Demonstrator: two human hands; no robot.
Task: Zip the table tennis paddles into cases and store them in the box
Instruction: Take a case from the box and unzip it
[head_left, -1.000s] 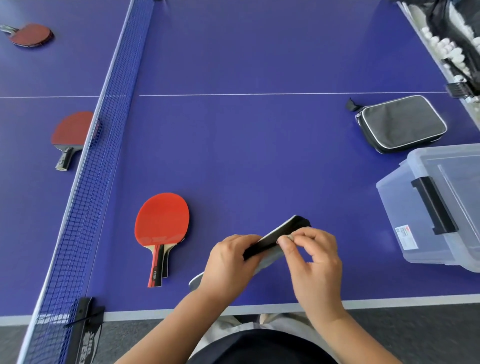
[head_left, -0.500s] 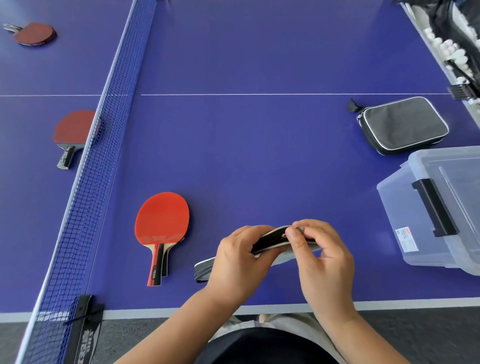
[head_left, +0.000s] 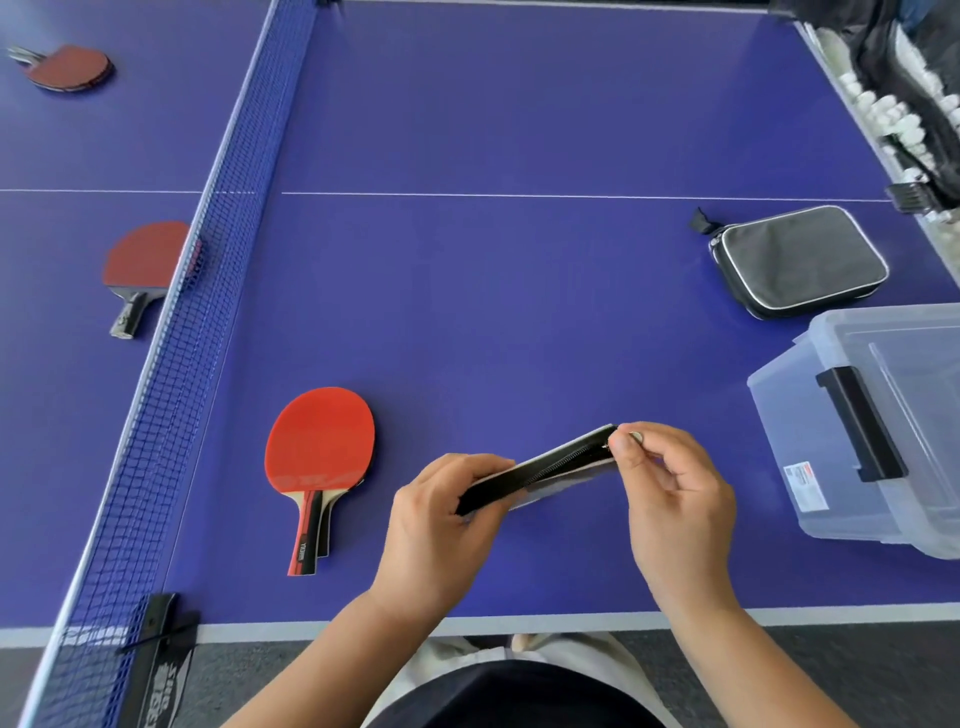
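- Closest in, both hands hold a black paddle case (head_left: 545, 470) edge-up just above the near edge of the blue worktop (head_left: 519, 291).
- The left hand (head_left: 441, 525) has its fingers curled round the lower end of the case, clamped on it.
- The right hand (head_left: 675, 499) pinches the small metal zip pull (head_left: 631, 439) at the raised end, thumb and forefinger squeezed together on it (zipper teeth show along the top edge).
- Just left of the hands, two red paddles (head_left: 319, 452) lie stacked on the worktop, handles pointing toward the person.
- To the right sits a clear plastic box (head_left: 883, 431) with a black latch, lid on, near the worktop's right side.
- A bit farther back, a second black case (head_left: 800, 260) with white piping lies flat, zipped as far as I can tell.
- The net (head_left: 208, 291) runs down the left; beyond it lie another red paddle (head_left: 143, 260) tucked against the mesh and one more (head_left: 67, 65) in the far corner.
- Far right, off the worktop's edge, there's a pile of white balls (head_left: 883, 114) with a black bag.
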